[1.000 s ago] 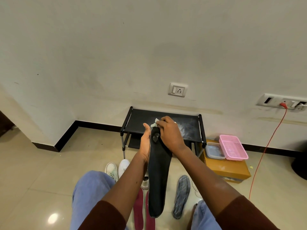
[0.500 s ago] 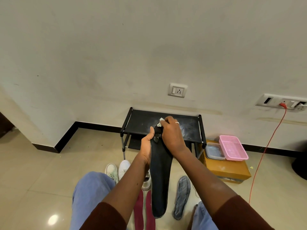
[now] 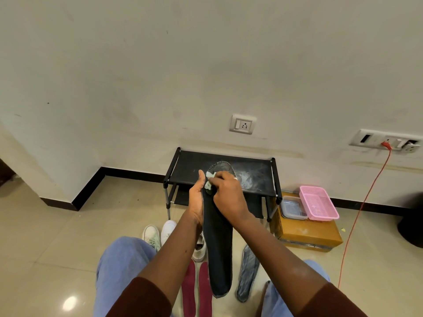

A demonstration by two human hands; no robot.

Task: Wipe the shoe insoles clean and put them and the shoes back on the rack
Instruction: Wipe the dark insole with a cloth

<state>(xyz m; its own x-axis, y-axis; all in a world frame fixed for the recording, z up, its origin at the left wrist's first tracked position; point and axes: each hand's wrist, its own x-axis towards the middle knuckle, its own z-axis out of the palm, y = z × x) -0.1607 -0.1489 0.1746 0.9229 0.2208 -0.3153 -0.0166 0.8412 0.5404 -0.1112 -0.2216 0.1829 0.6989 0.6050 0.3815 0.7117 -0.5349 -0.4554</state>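
A long black insole [image 3: 218,250] is held up in front of me, its far end toward the black shoe rack [image 3: 256,173]. My left hand [image 3: 197,202] grips its left edge, thumb pointing up. My right hand [image 3: 227,197] pinches a small pale green wipe [image 3: 209,180] and presses it on the insole's upper part. On the floor lie two red insoles [image 3: 196,291], a grey insole [image 3: 248,271] and white shoes [image 3: 160,234].
A cardboard box [image 3: 306,234] stands right of the rack with a pink basket [image 3: 318,202] and a clear container [image 3: 291,207] on it. An orange cable [image 3: 357,216] runs from the wall socket to the floor. My knees in blue trousers frame the bottom.
My right hand with the wipe has slid a little back down the insole, so the insole's far tip now shows above it. My left hand keeps its grip.
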